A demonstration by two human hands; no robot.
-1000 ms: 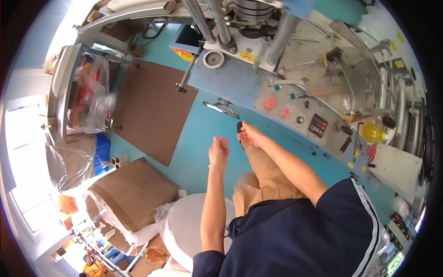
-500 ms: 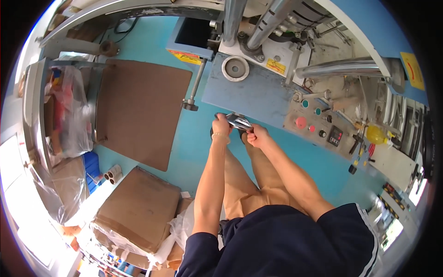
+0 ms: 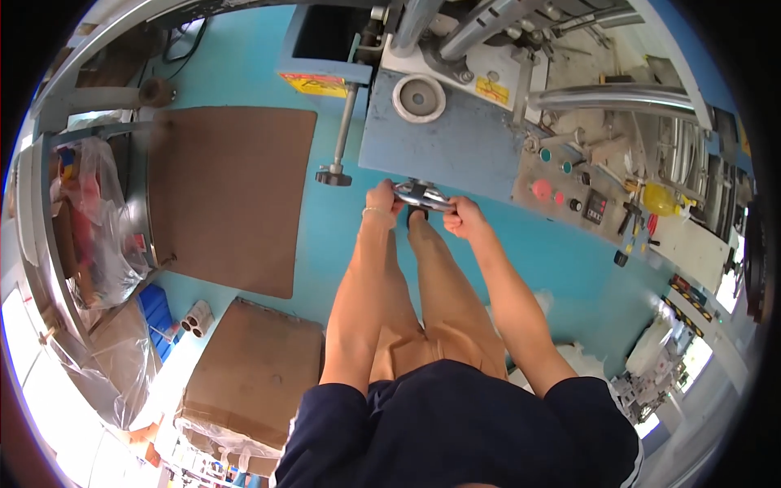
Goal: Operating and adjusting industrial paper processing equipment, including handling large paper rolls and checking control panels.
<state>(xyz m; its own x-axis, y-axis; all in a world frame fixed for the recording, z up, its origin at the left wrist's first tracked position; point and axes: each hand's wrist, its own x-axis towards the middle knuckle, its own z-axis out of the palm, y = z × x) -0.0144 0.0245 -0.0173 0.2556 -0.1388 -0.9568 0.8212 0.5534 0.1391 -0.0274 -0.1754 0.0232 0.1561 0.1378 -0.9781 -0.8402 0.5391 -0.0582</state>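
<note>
A shiny chrome handwheel (image 3: 423, 195) sticks out from the front edge of the machine's blue-grey table (image 3: 443, 138). My left hand (image 3: 381, 201) is closed round the left side of its rim. On the opposite side, my right hand (image 3: 464, 218) grips the rim with curled fingers. My palms and part of the wheel's rim are hidden. Just beyond the wheel, a round metal ring with a recessed centre (image 3: 419, 98) lies on the table.
Right of the wheel is a control panel (image 3: 561, 191) with buttons and a display. A rod with a black knob (image 3: 333, 175) juts out on the left. Farther left lies a brown mat (image 3: 228, 203); a large cardboard box (image 3: 252, 366) stands nearer. A yellow bottle (image 3: 661, 199) sits at right.
My hands are farther apart on the handwheel, and its rim shows more fully between them. The whole view has shifted slightly, with the mat and box now in different places in the picture.
</note>
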